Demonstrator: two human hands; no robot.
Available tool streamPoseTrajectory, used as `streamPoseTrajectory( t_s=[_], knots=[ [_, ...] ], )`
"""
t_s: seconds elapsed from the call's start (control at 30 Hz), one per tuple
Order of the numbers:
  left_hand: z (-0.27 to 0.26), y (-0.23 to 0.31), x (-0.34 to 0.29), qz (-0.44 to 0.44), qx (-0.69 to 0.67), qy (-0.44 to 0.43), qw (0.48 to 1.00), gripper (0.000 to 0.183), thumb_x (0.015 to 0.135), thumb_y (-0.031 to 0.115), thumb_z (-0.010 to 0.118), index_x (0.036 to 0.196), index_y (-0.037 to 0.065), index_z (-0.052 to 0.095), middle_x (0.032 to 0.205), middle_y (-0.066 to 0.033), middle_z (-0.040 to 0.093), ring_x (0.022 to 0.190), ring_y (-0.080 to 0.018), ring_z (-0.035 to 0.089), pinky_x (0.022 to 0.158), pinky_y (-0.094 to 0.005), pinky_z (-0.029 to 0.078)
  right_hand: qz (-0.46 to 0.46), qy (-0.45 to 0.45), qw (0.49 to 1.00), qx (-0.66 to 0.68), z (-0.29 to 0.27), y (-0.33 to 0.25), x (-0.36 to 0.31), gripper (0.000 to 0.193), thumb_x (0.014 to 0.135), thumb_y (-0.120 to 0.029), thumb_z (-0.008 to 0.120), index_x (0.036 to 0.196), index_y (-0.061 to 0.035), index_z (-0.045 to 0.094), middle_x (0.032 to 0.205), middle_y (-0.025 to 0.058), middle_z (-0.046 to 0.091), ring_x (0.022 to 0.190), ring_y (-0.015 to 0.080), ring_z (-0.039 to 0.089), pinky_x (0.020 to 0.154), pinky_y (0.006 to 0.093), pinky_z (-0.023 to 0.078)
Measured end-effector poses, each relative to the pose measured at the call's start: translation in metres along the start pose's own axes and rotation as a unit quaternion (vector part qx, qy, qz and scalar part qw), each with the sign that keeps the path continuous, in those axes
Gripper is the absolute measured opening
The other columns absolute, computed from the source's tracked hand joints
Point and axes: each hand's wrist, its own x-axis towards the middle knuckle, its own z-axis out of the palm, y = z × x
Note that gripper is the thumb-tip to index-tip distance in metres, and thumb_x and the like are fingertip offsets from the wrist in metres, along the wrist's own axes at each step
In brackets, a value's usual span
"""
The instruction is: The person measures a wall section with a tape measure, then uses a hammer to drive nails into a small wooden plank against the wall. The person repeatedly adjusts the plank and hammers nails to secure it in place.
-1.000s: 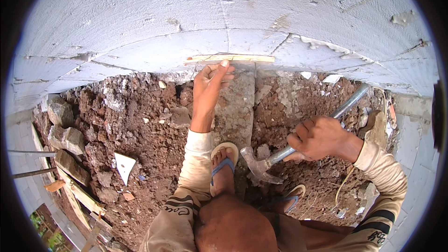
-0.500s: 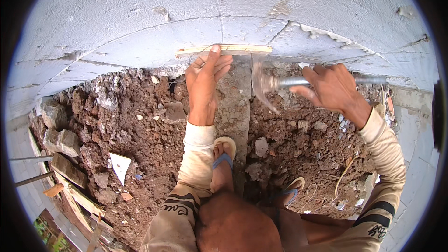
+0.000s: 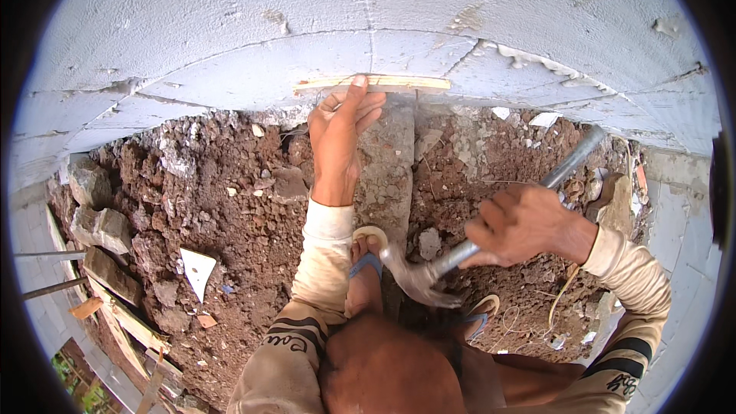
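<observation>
My left hand (image 3: 342, 138) pinches a thin, pale wooden strip (image 3: 410, 82), which lies level along the lower part of the grey block wall (image 3: 253, 69). Its thumb shows on the front of the strip and the fingers are below. My right hand (image 3: 521, 222) is wrapped round the shaft of a claw hammer (image 3: 456, 257). The hammer's head hangs low, over my sandalled feet and well away from the strip. The shaft points up and to the right, past my fist. Whether a nail is in the strip, I cannot make out.
Loose brown soil (image 3: 230, 230) with rubble lies on both sides of a narrow concrete strip (image 3: 387, 161). On the left are broken blocks (image 3: 102, 230), wooden offcuts (image 3: 126, 322) and a white triangular shard (image 3: 198, 272). A wall (image 3: 678, 215) stands on the right.
My right hand has swung the hammer down and back from beside the strip's right end, toward my feet. The left hand and the wooden strip have stayed against the wall.
</observation>
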Motion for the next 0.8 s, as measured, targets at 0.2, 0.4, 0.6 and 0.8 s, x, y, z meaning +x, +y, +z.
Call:
streamPoseTrajectory(
  t_s=[0.2,0.4,0.6,0.8],
  knots=[
    [0.0,0.001,0.0,0.003,0.009,0.008,1.0,0.041,0.096,0.03,0.074,0.105,-0.008,0.06,0.099,-0.0257,0.073,0.097,-0.0311,0.075,0.088,-0.0366,0.059,0.252,-0.042,0.966,-0.042,0.003,0.038,-0.004,0.069,0.101,-0.073,0.025,0.071,-0.0167,0.051,0.05,-0.0032,0.044,0.035,0.0097,0.038,0.031,0.0303,0.036],
    [-0.004,-0.004,0.0,0.005,-0.011,-0.003,1.0,0.042,0.093,0.033,0.078,0.103,-0.006,0.062,0.097,-0.0233,0.074,0.093,-0.0279,0.076,0.086,-0.0348,0.061,0.187,-0.065,0.978,-0.064,0.007,0.047,-0.005,0.068,0.102,-0.072,0.024,0.074,-0.0168,0.052,0.051,-0.0034,0.043,0.037,0.0096,0.04,0.03,0.0315,0.033],
    [0.002,0.001,0.0,0.008,-0.016,0.003,1.0,0.038,0.093,0.032,0.077,0.099,-0.003,0.063,0.094,-0.0213,0.075,0.091,-0.0257,0.076,0.082,-0.0328,0.061,-0.002,-0.029,1.0,-0.007,0.003,0.007,0.0,0.07,0.102,-0.071,0.025,0.064,-0.0168,0.047,0.047,-0.0031,0.04,0.035,0.0118,0.041,0.028,0.0333,0.036],
    [0.003,0.003,0.003,0.02,-0.027,-0.011,0.999,0.038,0.094,0.031,0.076,0.1,-0.004,0.063,0.096,-0.0226,0.074,0.092,-0.0278,0.075,0.085,-0.034,0.061,0.25,-0.039,0.968,-0.007,0.001,0.035,0.005,0.067,0.102,-0.07,0.031,0.075,-0.0144,0.055,0.05,-0.0016,0.047,0.037,0.0136,0.046,0.034,0.0324,0.037]
  ],
)
